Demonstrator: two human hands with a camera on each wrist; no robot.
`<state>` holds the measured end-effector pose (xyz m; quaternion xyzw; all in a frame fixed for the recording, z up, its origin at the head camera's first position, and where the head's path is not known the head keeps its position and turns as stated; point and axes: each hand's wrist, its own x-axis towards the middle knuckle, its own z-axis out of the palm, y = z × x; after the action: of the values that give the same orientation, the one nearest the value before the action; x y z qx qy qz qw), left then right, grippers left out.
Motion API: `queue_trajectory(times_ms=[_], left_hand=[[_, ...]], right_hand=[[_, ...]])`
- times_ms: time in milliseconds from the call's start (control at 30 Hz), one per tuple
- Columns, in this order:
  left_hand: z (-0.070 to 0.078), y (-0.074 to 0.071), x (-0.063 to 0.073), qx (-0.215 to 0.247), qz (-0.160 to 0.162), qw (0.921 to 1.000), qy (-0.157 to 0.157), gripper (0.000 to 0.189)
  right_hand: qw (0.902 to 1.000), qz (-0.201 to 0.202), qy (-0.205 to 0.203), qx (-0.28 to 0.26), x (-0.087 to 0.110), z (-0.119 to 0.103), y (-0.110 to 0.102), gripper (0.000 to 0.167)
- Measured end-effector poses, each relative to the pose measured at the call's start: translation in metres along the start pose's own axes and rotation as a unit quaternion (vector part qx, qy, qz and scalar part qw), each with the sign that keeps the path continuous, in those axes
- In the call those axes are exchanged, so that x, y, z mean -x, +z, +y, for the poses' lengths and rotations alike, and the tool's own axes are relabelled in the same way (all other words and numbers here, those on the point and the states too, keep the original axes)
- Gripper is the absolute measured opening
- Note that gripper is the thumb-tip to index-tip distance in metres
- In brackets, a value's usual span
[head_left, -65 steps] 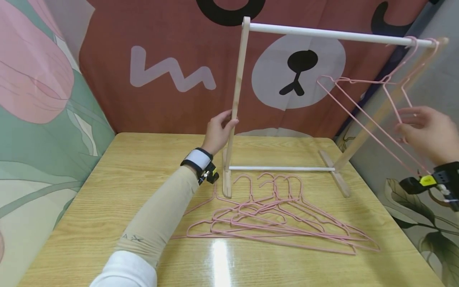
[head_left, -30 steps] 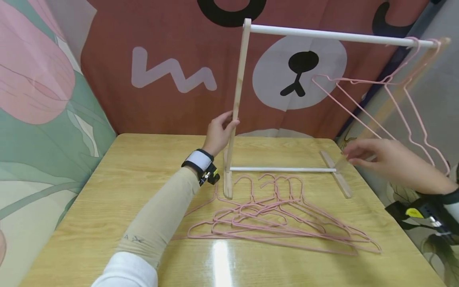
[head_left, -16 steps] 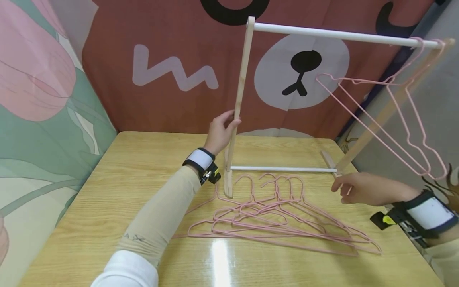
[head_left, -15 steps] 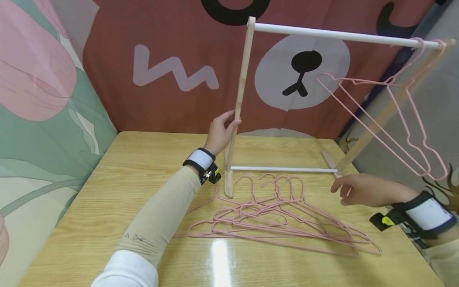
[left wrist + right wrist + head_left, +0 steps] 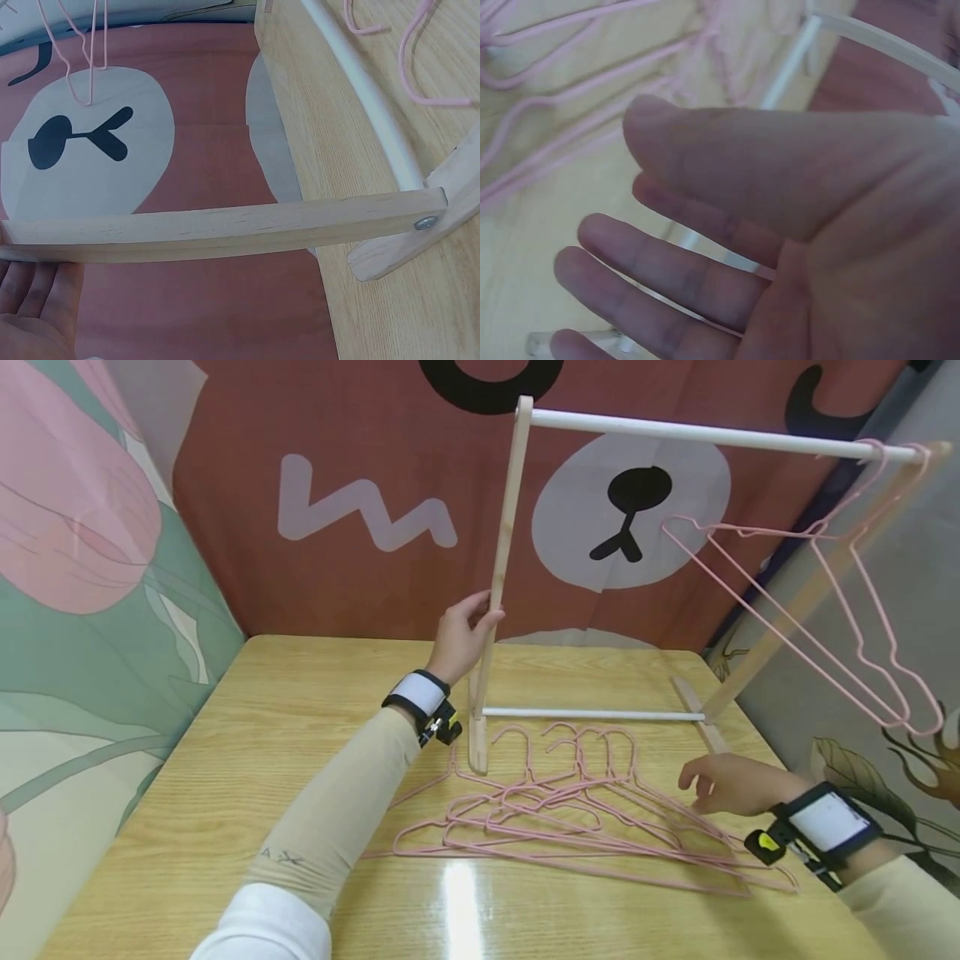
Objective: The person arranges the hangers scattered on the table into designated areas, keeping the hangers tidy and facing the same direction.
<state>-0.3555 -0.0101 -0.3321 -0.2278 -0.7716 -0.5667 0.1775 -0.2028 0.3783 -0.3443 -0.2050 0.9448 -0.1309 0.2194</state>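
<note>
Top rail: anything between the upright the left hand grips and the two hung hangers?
Nothing hangs there: the white top rail runs bare from that upright to the hung hangers. Shows in the head view.

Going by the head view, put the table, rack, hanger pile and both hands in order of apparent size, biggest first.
1. Table
2. Rack, by its outline
3. Hanger pile
4. Left hand and right hand: too alike to rank

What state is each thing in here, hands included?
Rack: upright on the table
Left hand: gripping the rack's left post
Right hand: holding nothing, fingers bent
Two hangers: hooked on the top bar
Other hangers: lying overlapped on the table
</note>
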Motion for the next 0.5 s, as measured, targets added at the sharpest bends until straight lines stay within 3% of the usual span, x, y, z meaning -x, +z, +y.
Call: queue_trajectory(times_ms=[200, 500], left_hand=[[0.001, 0.000, 0.001, -0.001, -0.001, 1.0000, -0.006, 0.038], [0.000, 0.001, 0.000, 0.000, 0.003, 1.0000, 0.001, 0.037]], right_hand=[[0.9971, -0.017, 0.075, 0.003, -0.010, 0.008, 0.021, 0.024], [0.9966, 0.001, 0.077, 0.032, -0.018, 0.020, 0.038, 0.014]])
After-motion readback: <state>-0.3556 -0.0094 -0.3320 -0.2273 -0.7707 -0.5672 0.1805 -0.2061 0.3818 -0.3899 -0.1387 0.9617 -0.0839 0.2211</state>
